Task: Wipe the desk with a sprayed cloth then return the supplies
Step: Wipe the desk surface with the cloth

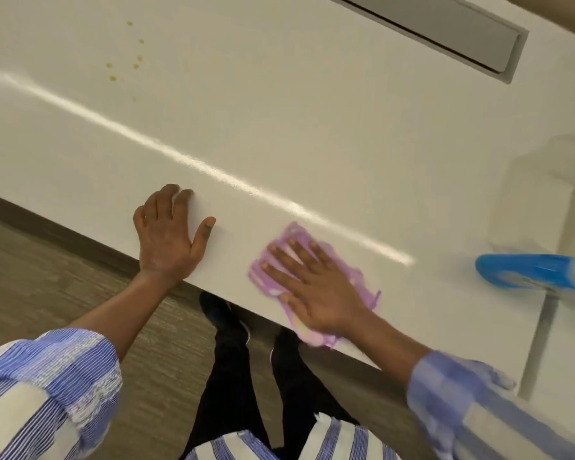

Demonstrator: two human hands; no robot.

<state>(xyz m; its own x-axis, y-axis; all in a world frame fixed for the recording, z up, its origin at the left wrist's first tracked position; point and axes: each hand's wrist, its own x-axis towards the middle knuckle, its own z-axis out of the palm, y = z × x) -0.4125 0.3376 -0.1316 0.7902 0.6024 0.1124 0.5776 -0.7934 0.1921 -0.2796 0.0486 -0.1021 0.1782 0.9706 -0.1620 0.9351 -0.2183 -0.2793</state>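
A purple cloth lies flat on the white desk at its near edge. My right hand presses down on the cloth with fingers spread flat. My left hand rests on the desk edge to the left, palm down, fingers apart, holding nothing. A blue spray bottle lies on its side at the right edge of the view. Several yellowish spots mark the desk at the far left.
A grey recessed cable tray runs along the desk's far side. A white box-like object stands at the right, behind the bottle. Wood-pattern floor and my dark shoes show below the desk edge.
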